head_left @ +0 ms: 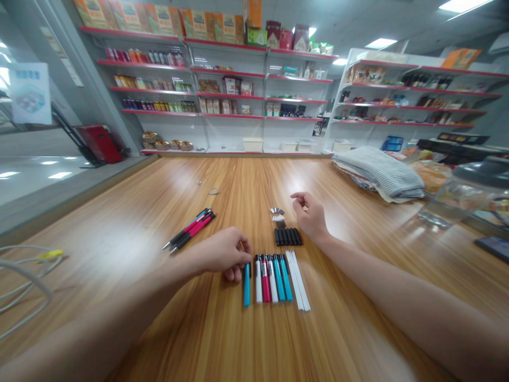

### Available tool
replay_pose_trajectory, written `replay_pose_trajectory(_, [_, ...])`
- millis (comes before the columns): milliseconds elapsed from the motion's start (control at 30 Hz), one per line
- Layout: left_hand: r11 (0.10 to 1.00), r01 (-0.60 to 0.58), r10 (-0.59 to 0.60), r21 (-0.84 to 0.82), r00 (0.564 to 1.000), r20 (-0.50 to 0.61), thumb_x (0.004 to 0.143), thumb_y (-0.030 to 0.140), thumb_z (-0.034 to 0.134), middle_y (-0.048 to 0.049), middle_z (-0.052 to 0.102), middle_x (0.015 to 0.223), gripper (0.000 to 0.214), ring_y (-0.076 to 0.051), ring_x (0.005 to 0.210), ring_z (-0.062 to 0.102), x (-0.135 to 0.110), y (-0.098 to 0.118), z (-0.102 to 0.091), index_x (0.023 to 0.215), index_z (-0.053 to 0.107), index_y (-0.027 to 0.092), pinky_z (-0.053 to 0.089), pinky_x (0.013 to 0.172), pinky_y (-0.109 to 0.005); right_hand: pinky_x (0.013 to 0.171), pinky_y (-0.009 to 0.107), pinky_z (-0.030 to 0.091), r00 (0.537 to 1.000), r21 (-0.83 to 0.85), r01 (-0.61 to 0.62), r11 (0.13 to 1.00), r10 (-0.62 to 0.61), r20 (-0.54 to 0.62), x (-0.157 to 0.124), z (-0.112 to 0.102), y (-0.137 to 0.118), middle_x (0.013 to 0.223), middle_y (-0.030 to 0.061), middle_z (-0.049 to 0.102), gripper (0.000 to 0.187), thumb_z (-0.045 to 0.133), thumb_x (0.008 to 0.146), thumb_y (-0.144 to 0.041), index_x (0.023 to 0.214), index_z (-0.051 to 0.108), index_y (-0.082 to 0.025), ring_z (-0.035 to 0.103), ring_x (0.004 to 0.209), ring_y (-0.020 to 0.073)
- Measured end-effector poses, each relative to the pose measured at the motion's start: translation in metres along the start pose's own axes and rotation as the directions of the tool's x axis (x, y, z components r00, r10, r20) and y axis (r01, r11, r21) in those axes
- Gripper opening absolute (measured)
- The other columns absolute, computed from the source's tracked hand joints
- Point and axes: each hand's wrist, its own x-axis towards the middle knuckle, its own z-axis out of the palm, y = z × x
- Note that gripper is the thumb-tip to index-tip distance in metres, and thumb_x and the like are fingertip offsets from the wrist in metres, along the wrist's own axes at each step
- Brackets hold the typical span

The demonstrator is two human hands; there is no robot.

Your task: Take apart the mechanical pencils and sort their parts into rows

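My left hand (230,252) is closed in a pinch at the upper end of a blue pen barrel (247,289), which lies at the left of a row. Close to its right lie two white pen barrels (259,284), a pink pen barrel (265,284) and two more blue barrels (283,284), all with black tops. White refill tubes (298,286) extend beside them. Black grips (288,236) form a row above, below small white pieces (278,218) and silver tips (276,210). My right hand (310,215) hovers right of these, index finger stretched, other fingers loosely curled, holding nothing visible.
Several pink, blue and black pens (193,228) lie together at the left. Behind them are a ring (213,190) and a small piece (199,182). Folded cloths (377,170), a clear jar (457,196) and a phone (493,248) occupy the right; a cable (27,286) curls at left.
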Motion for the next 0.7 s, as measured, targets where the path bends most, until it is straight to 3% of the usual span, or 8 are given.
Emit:
replay_pose_trajectory(200, [0.998,-0.056,0.056,0.008,0.998,0.013,0.069,0.027,0.068,-0.0058,0.064,0.053,0.017,-0.013,0.035,0.054,0.0065,-0.0054,0.0007,0.07,0.061,0.012,0.037,0.035,-0.019,0.056,0.024,0.038,1.0,0.014,0.005,1.0,-0.005,-0.011,-0.0002,0.0006,-0.0008,0.072,0.0017,0.06,0.025,0.045,0.086,-0.03,0.098,0.062,-0.016,0.052,0.061,0.0123])
replay_pose_trajectory(400, [0.996,-0.027,0.021,0.081,0.997,0.073,0.075,0.027,0.058,-0.0031,0.065,0.058,0.015,-0.014,0.044,0.06,0.0082,-0.005,-0.0015,0.079,0.057,0.012,0.048,0.045,-0.024,0.054,0.023,0.036,1.0,0.045,-0.005,0.999,0.006,-0.013,0.0,0.0012,-0.0009,0.068,0.0003,0.058,0.025,0.046,0.085,-0.03,0.098,0.063,-0.016,0.05,0.057,0.0114])
replay_pose_trajectory(700, [0.996,-0.033,0.028,0.082,0.998,0.064,0.077,0.027,0.055,-0.001,0.063,0.061,0.018,-0.015,0.049,0.062,0.0063,-0.0027,0.0004,0.087,0.054,0.013,0.048,0.048,-0.024,0.053,0.023,0.035,1.0,0.038,-0.002,0.999,0.002,-0.006,-0.0002,0.0005,-0.0003,0.065,-0.0003,0.056,0.024,0.047,0.084,-0.029,0.097,0.064,-0.016,0.049,0.056,0.0111])
